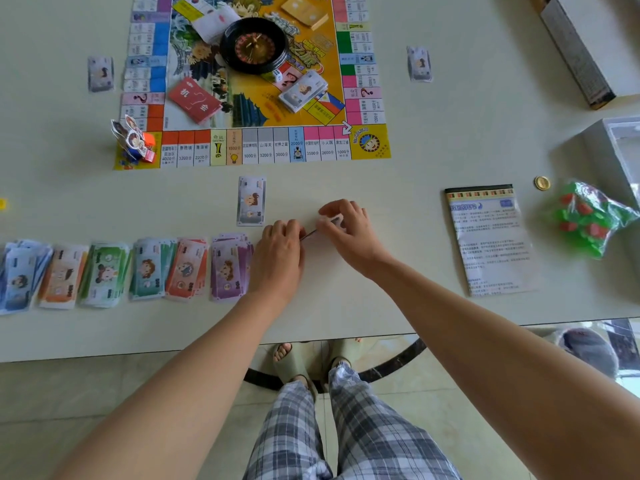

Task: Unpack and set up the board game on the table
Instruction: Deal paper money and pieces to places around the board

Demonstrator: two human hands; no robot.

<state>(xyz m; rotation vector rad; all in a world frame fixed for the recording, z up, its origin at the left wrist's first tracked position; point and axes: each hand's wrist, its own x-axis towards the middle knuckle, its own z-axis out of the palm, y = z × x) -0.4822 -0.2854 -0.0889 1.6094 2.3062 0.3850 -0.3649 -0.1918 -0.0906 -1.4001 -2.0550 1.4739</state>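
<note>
Board game (254, 81) lies flat at the far edge of the table (433, 140), well beyond both hands. Left hand (278, 252) and right hand (348, 230) sit close together near the table's near edge, both pinched on one small thin pale slip (329, 223), seen edge-on and blurred; cannot tell exactly what it is. Left hand fingers curled, knuckles up; right hand fingers bent over the top of the slip.

Just left of left hand: purple note stack (230, 266), touching or nearly touching the hand. A row of other note stacks (104, 271) runs on toward the left edge along the near edge. Single grey note (251, 200) lies just beyond left hand, between the hands and the board's near side.

Right of right hand, apart: bagged rule sheet (488, 237), then gold coin (542, 182) and a bag of green and red pieces (588, 220) near the right edge.

On the board: roulette wheel (254, 45) in the middle, red card deck (195, 99), grey note stack (303, 91). Standing pawns (135, 140) at its near left corner.
</note>
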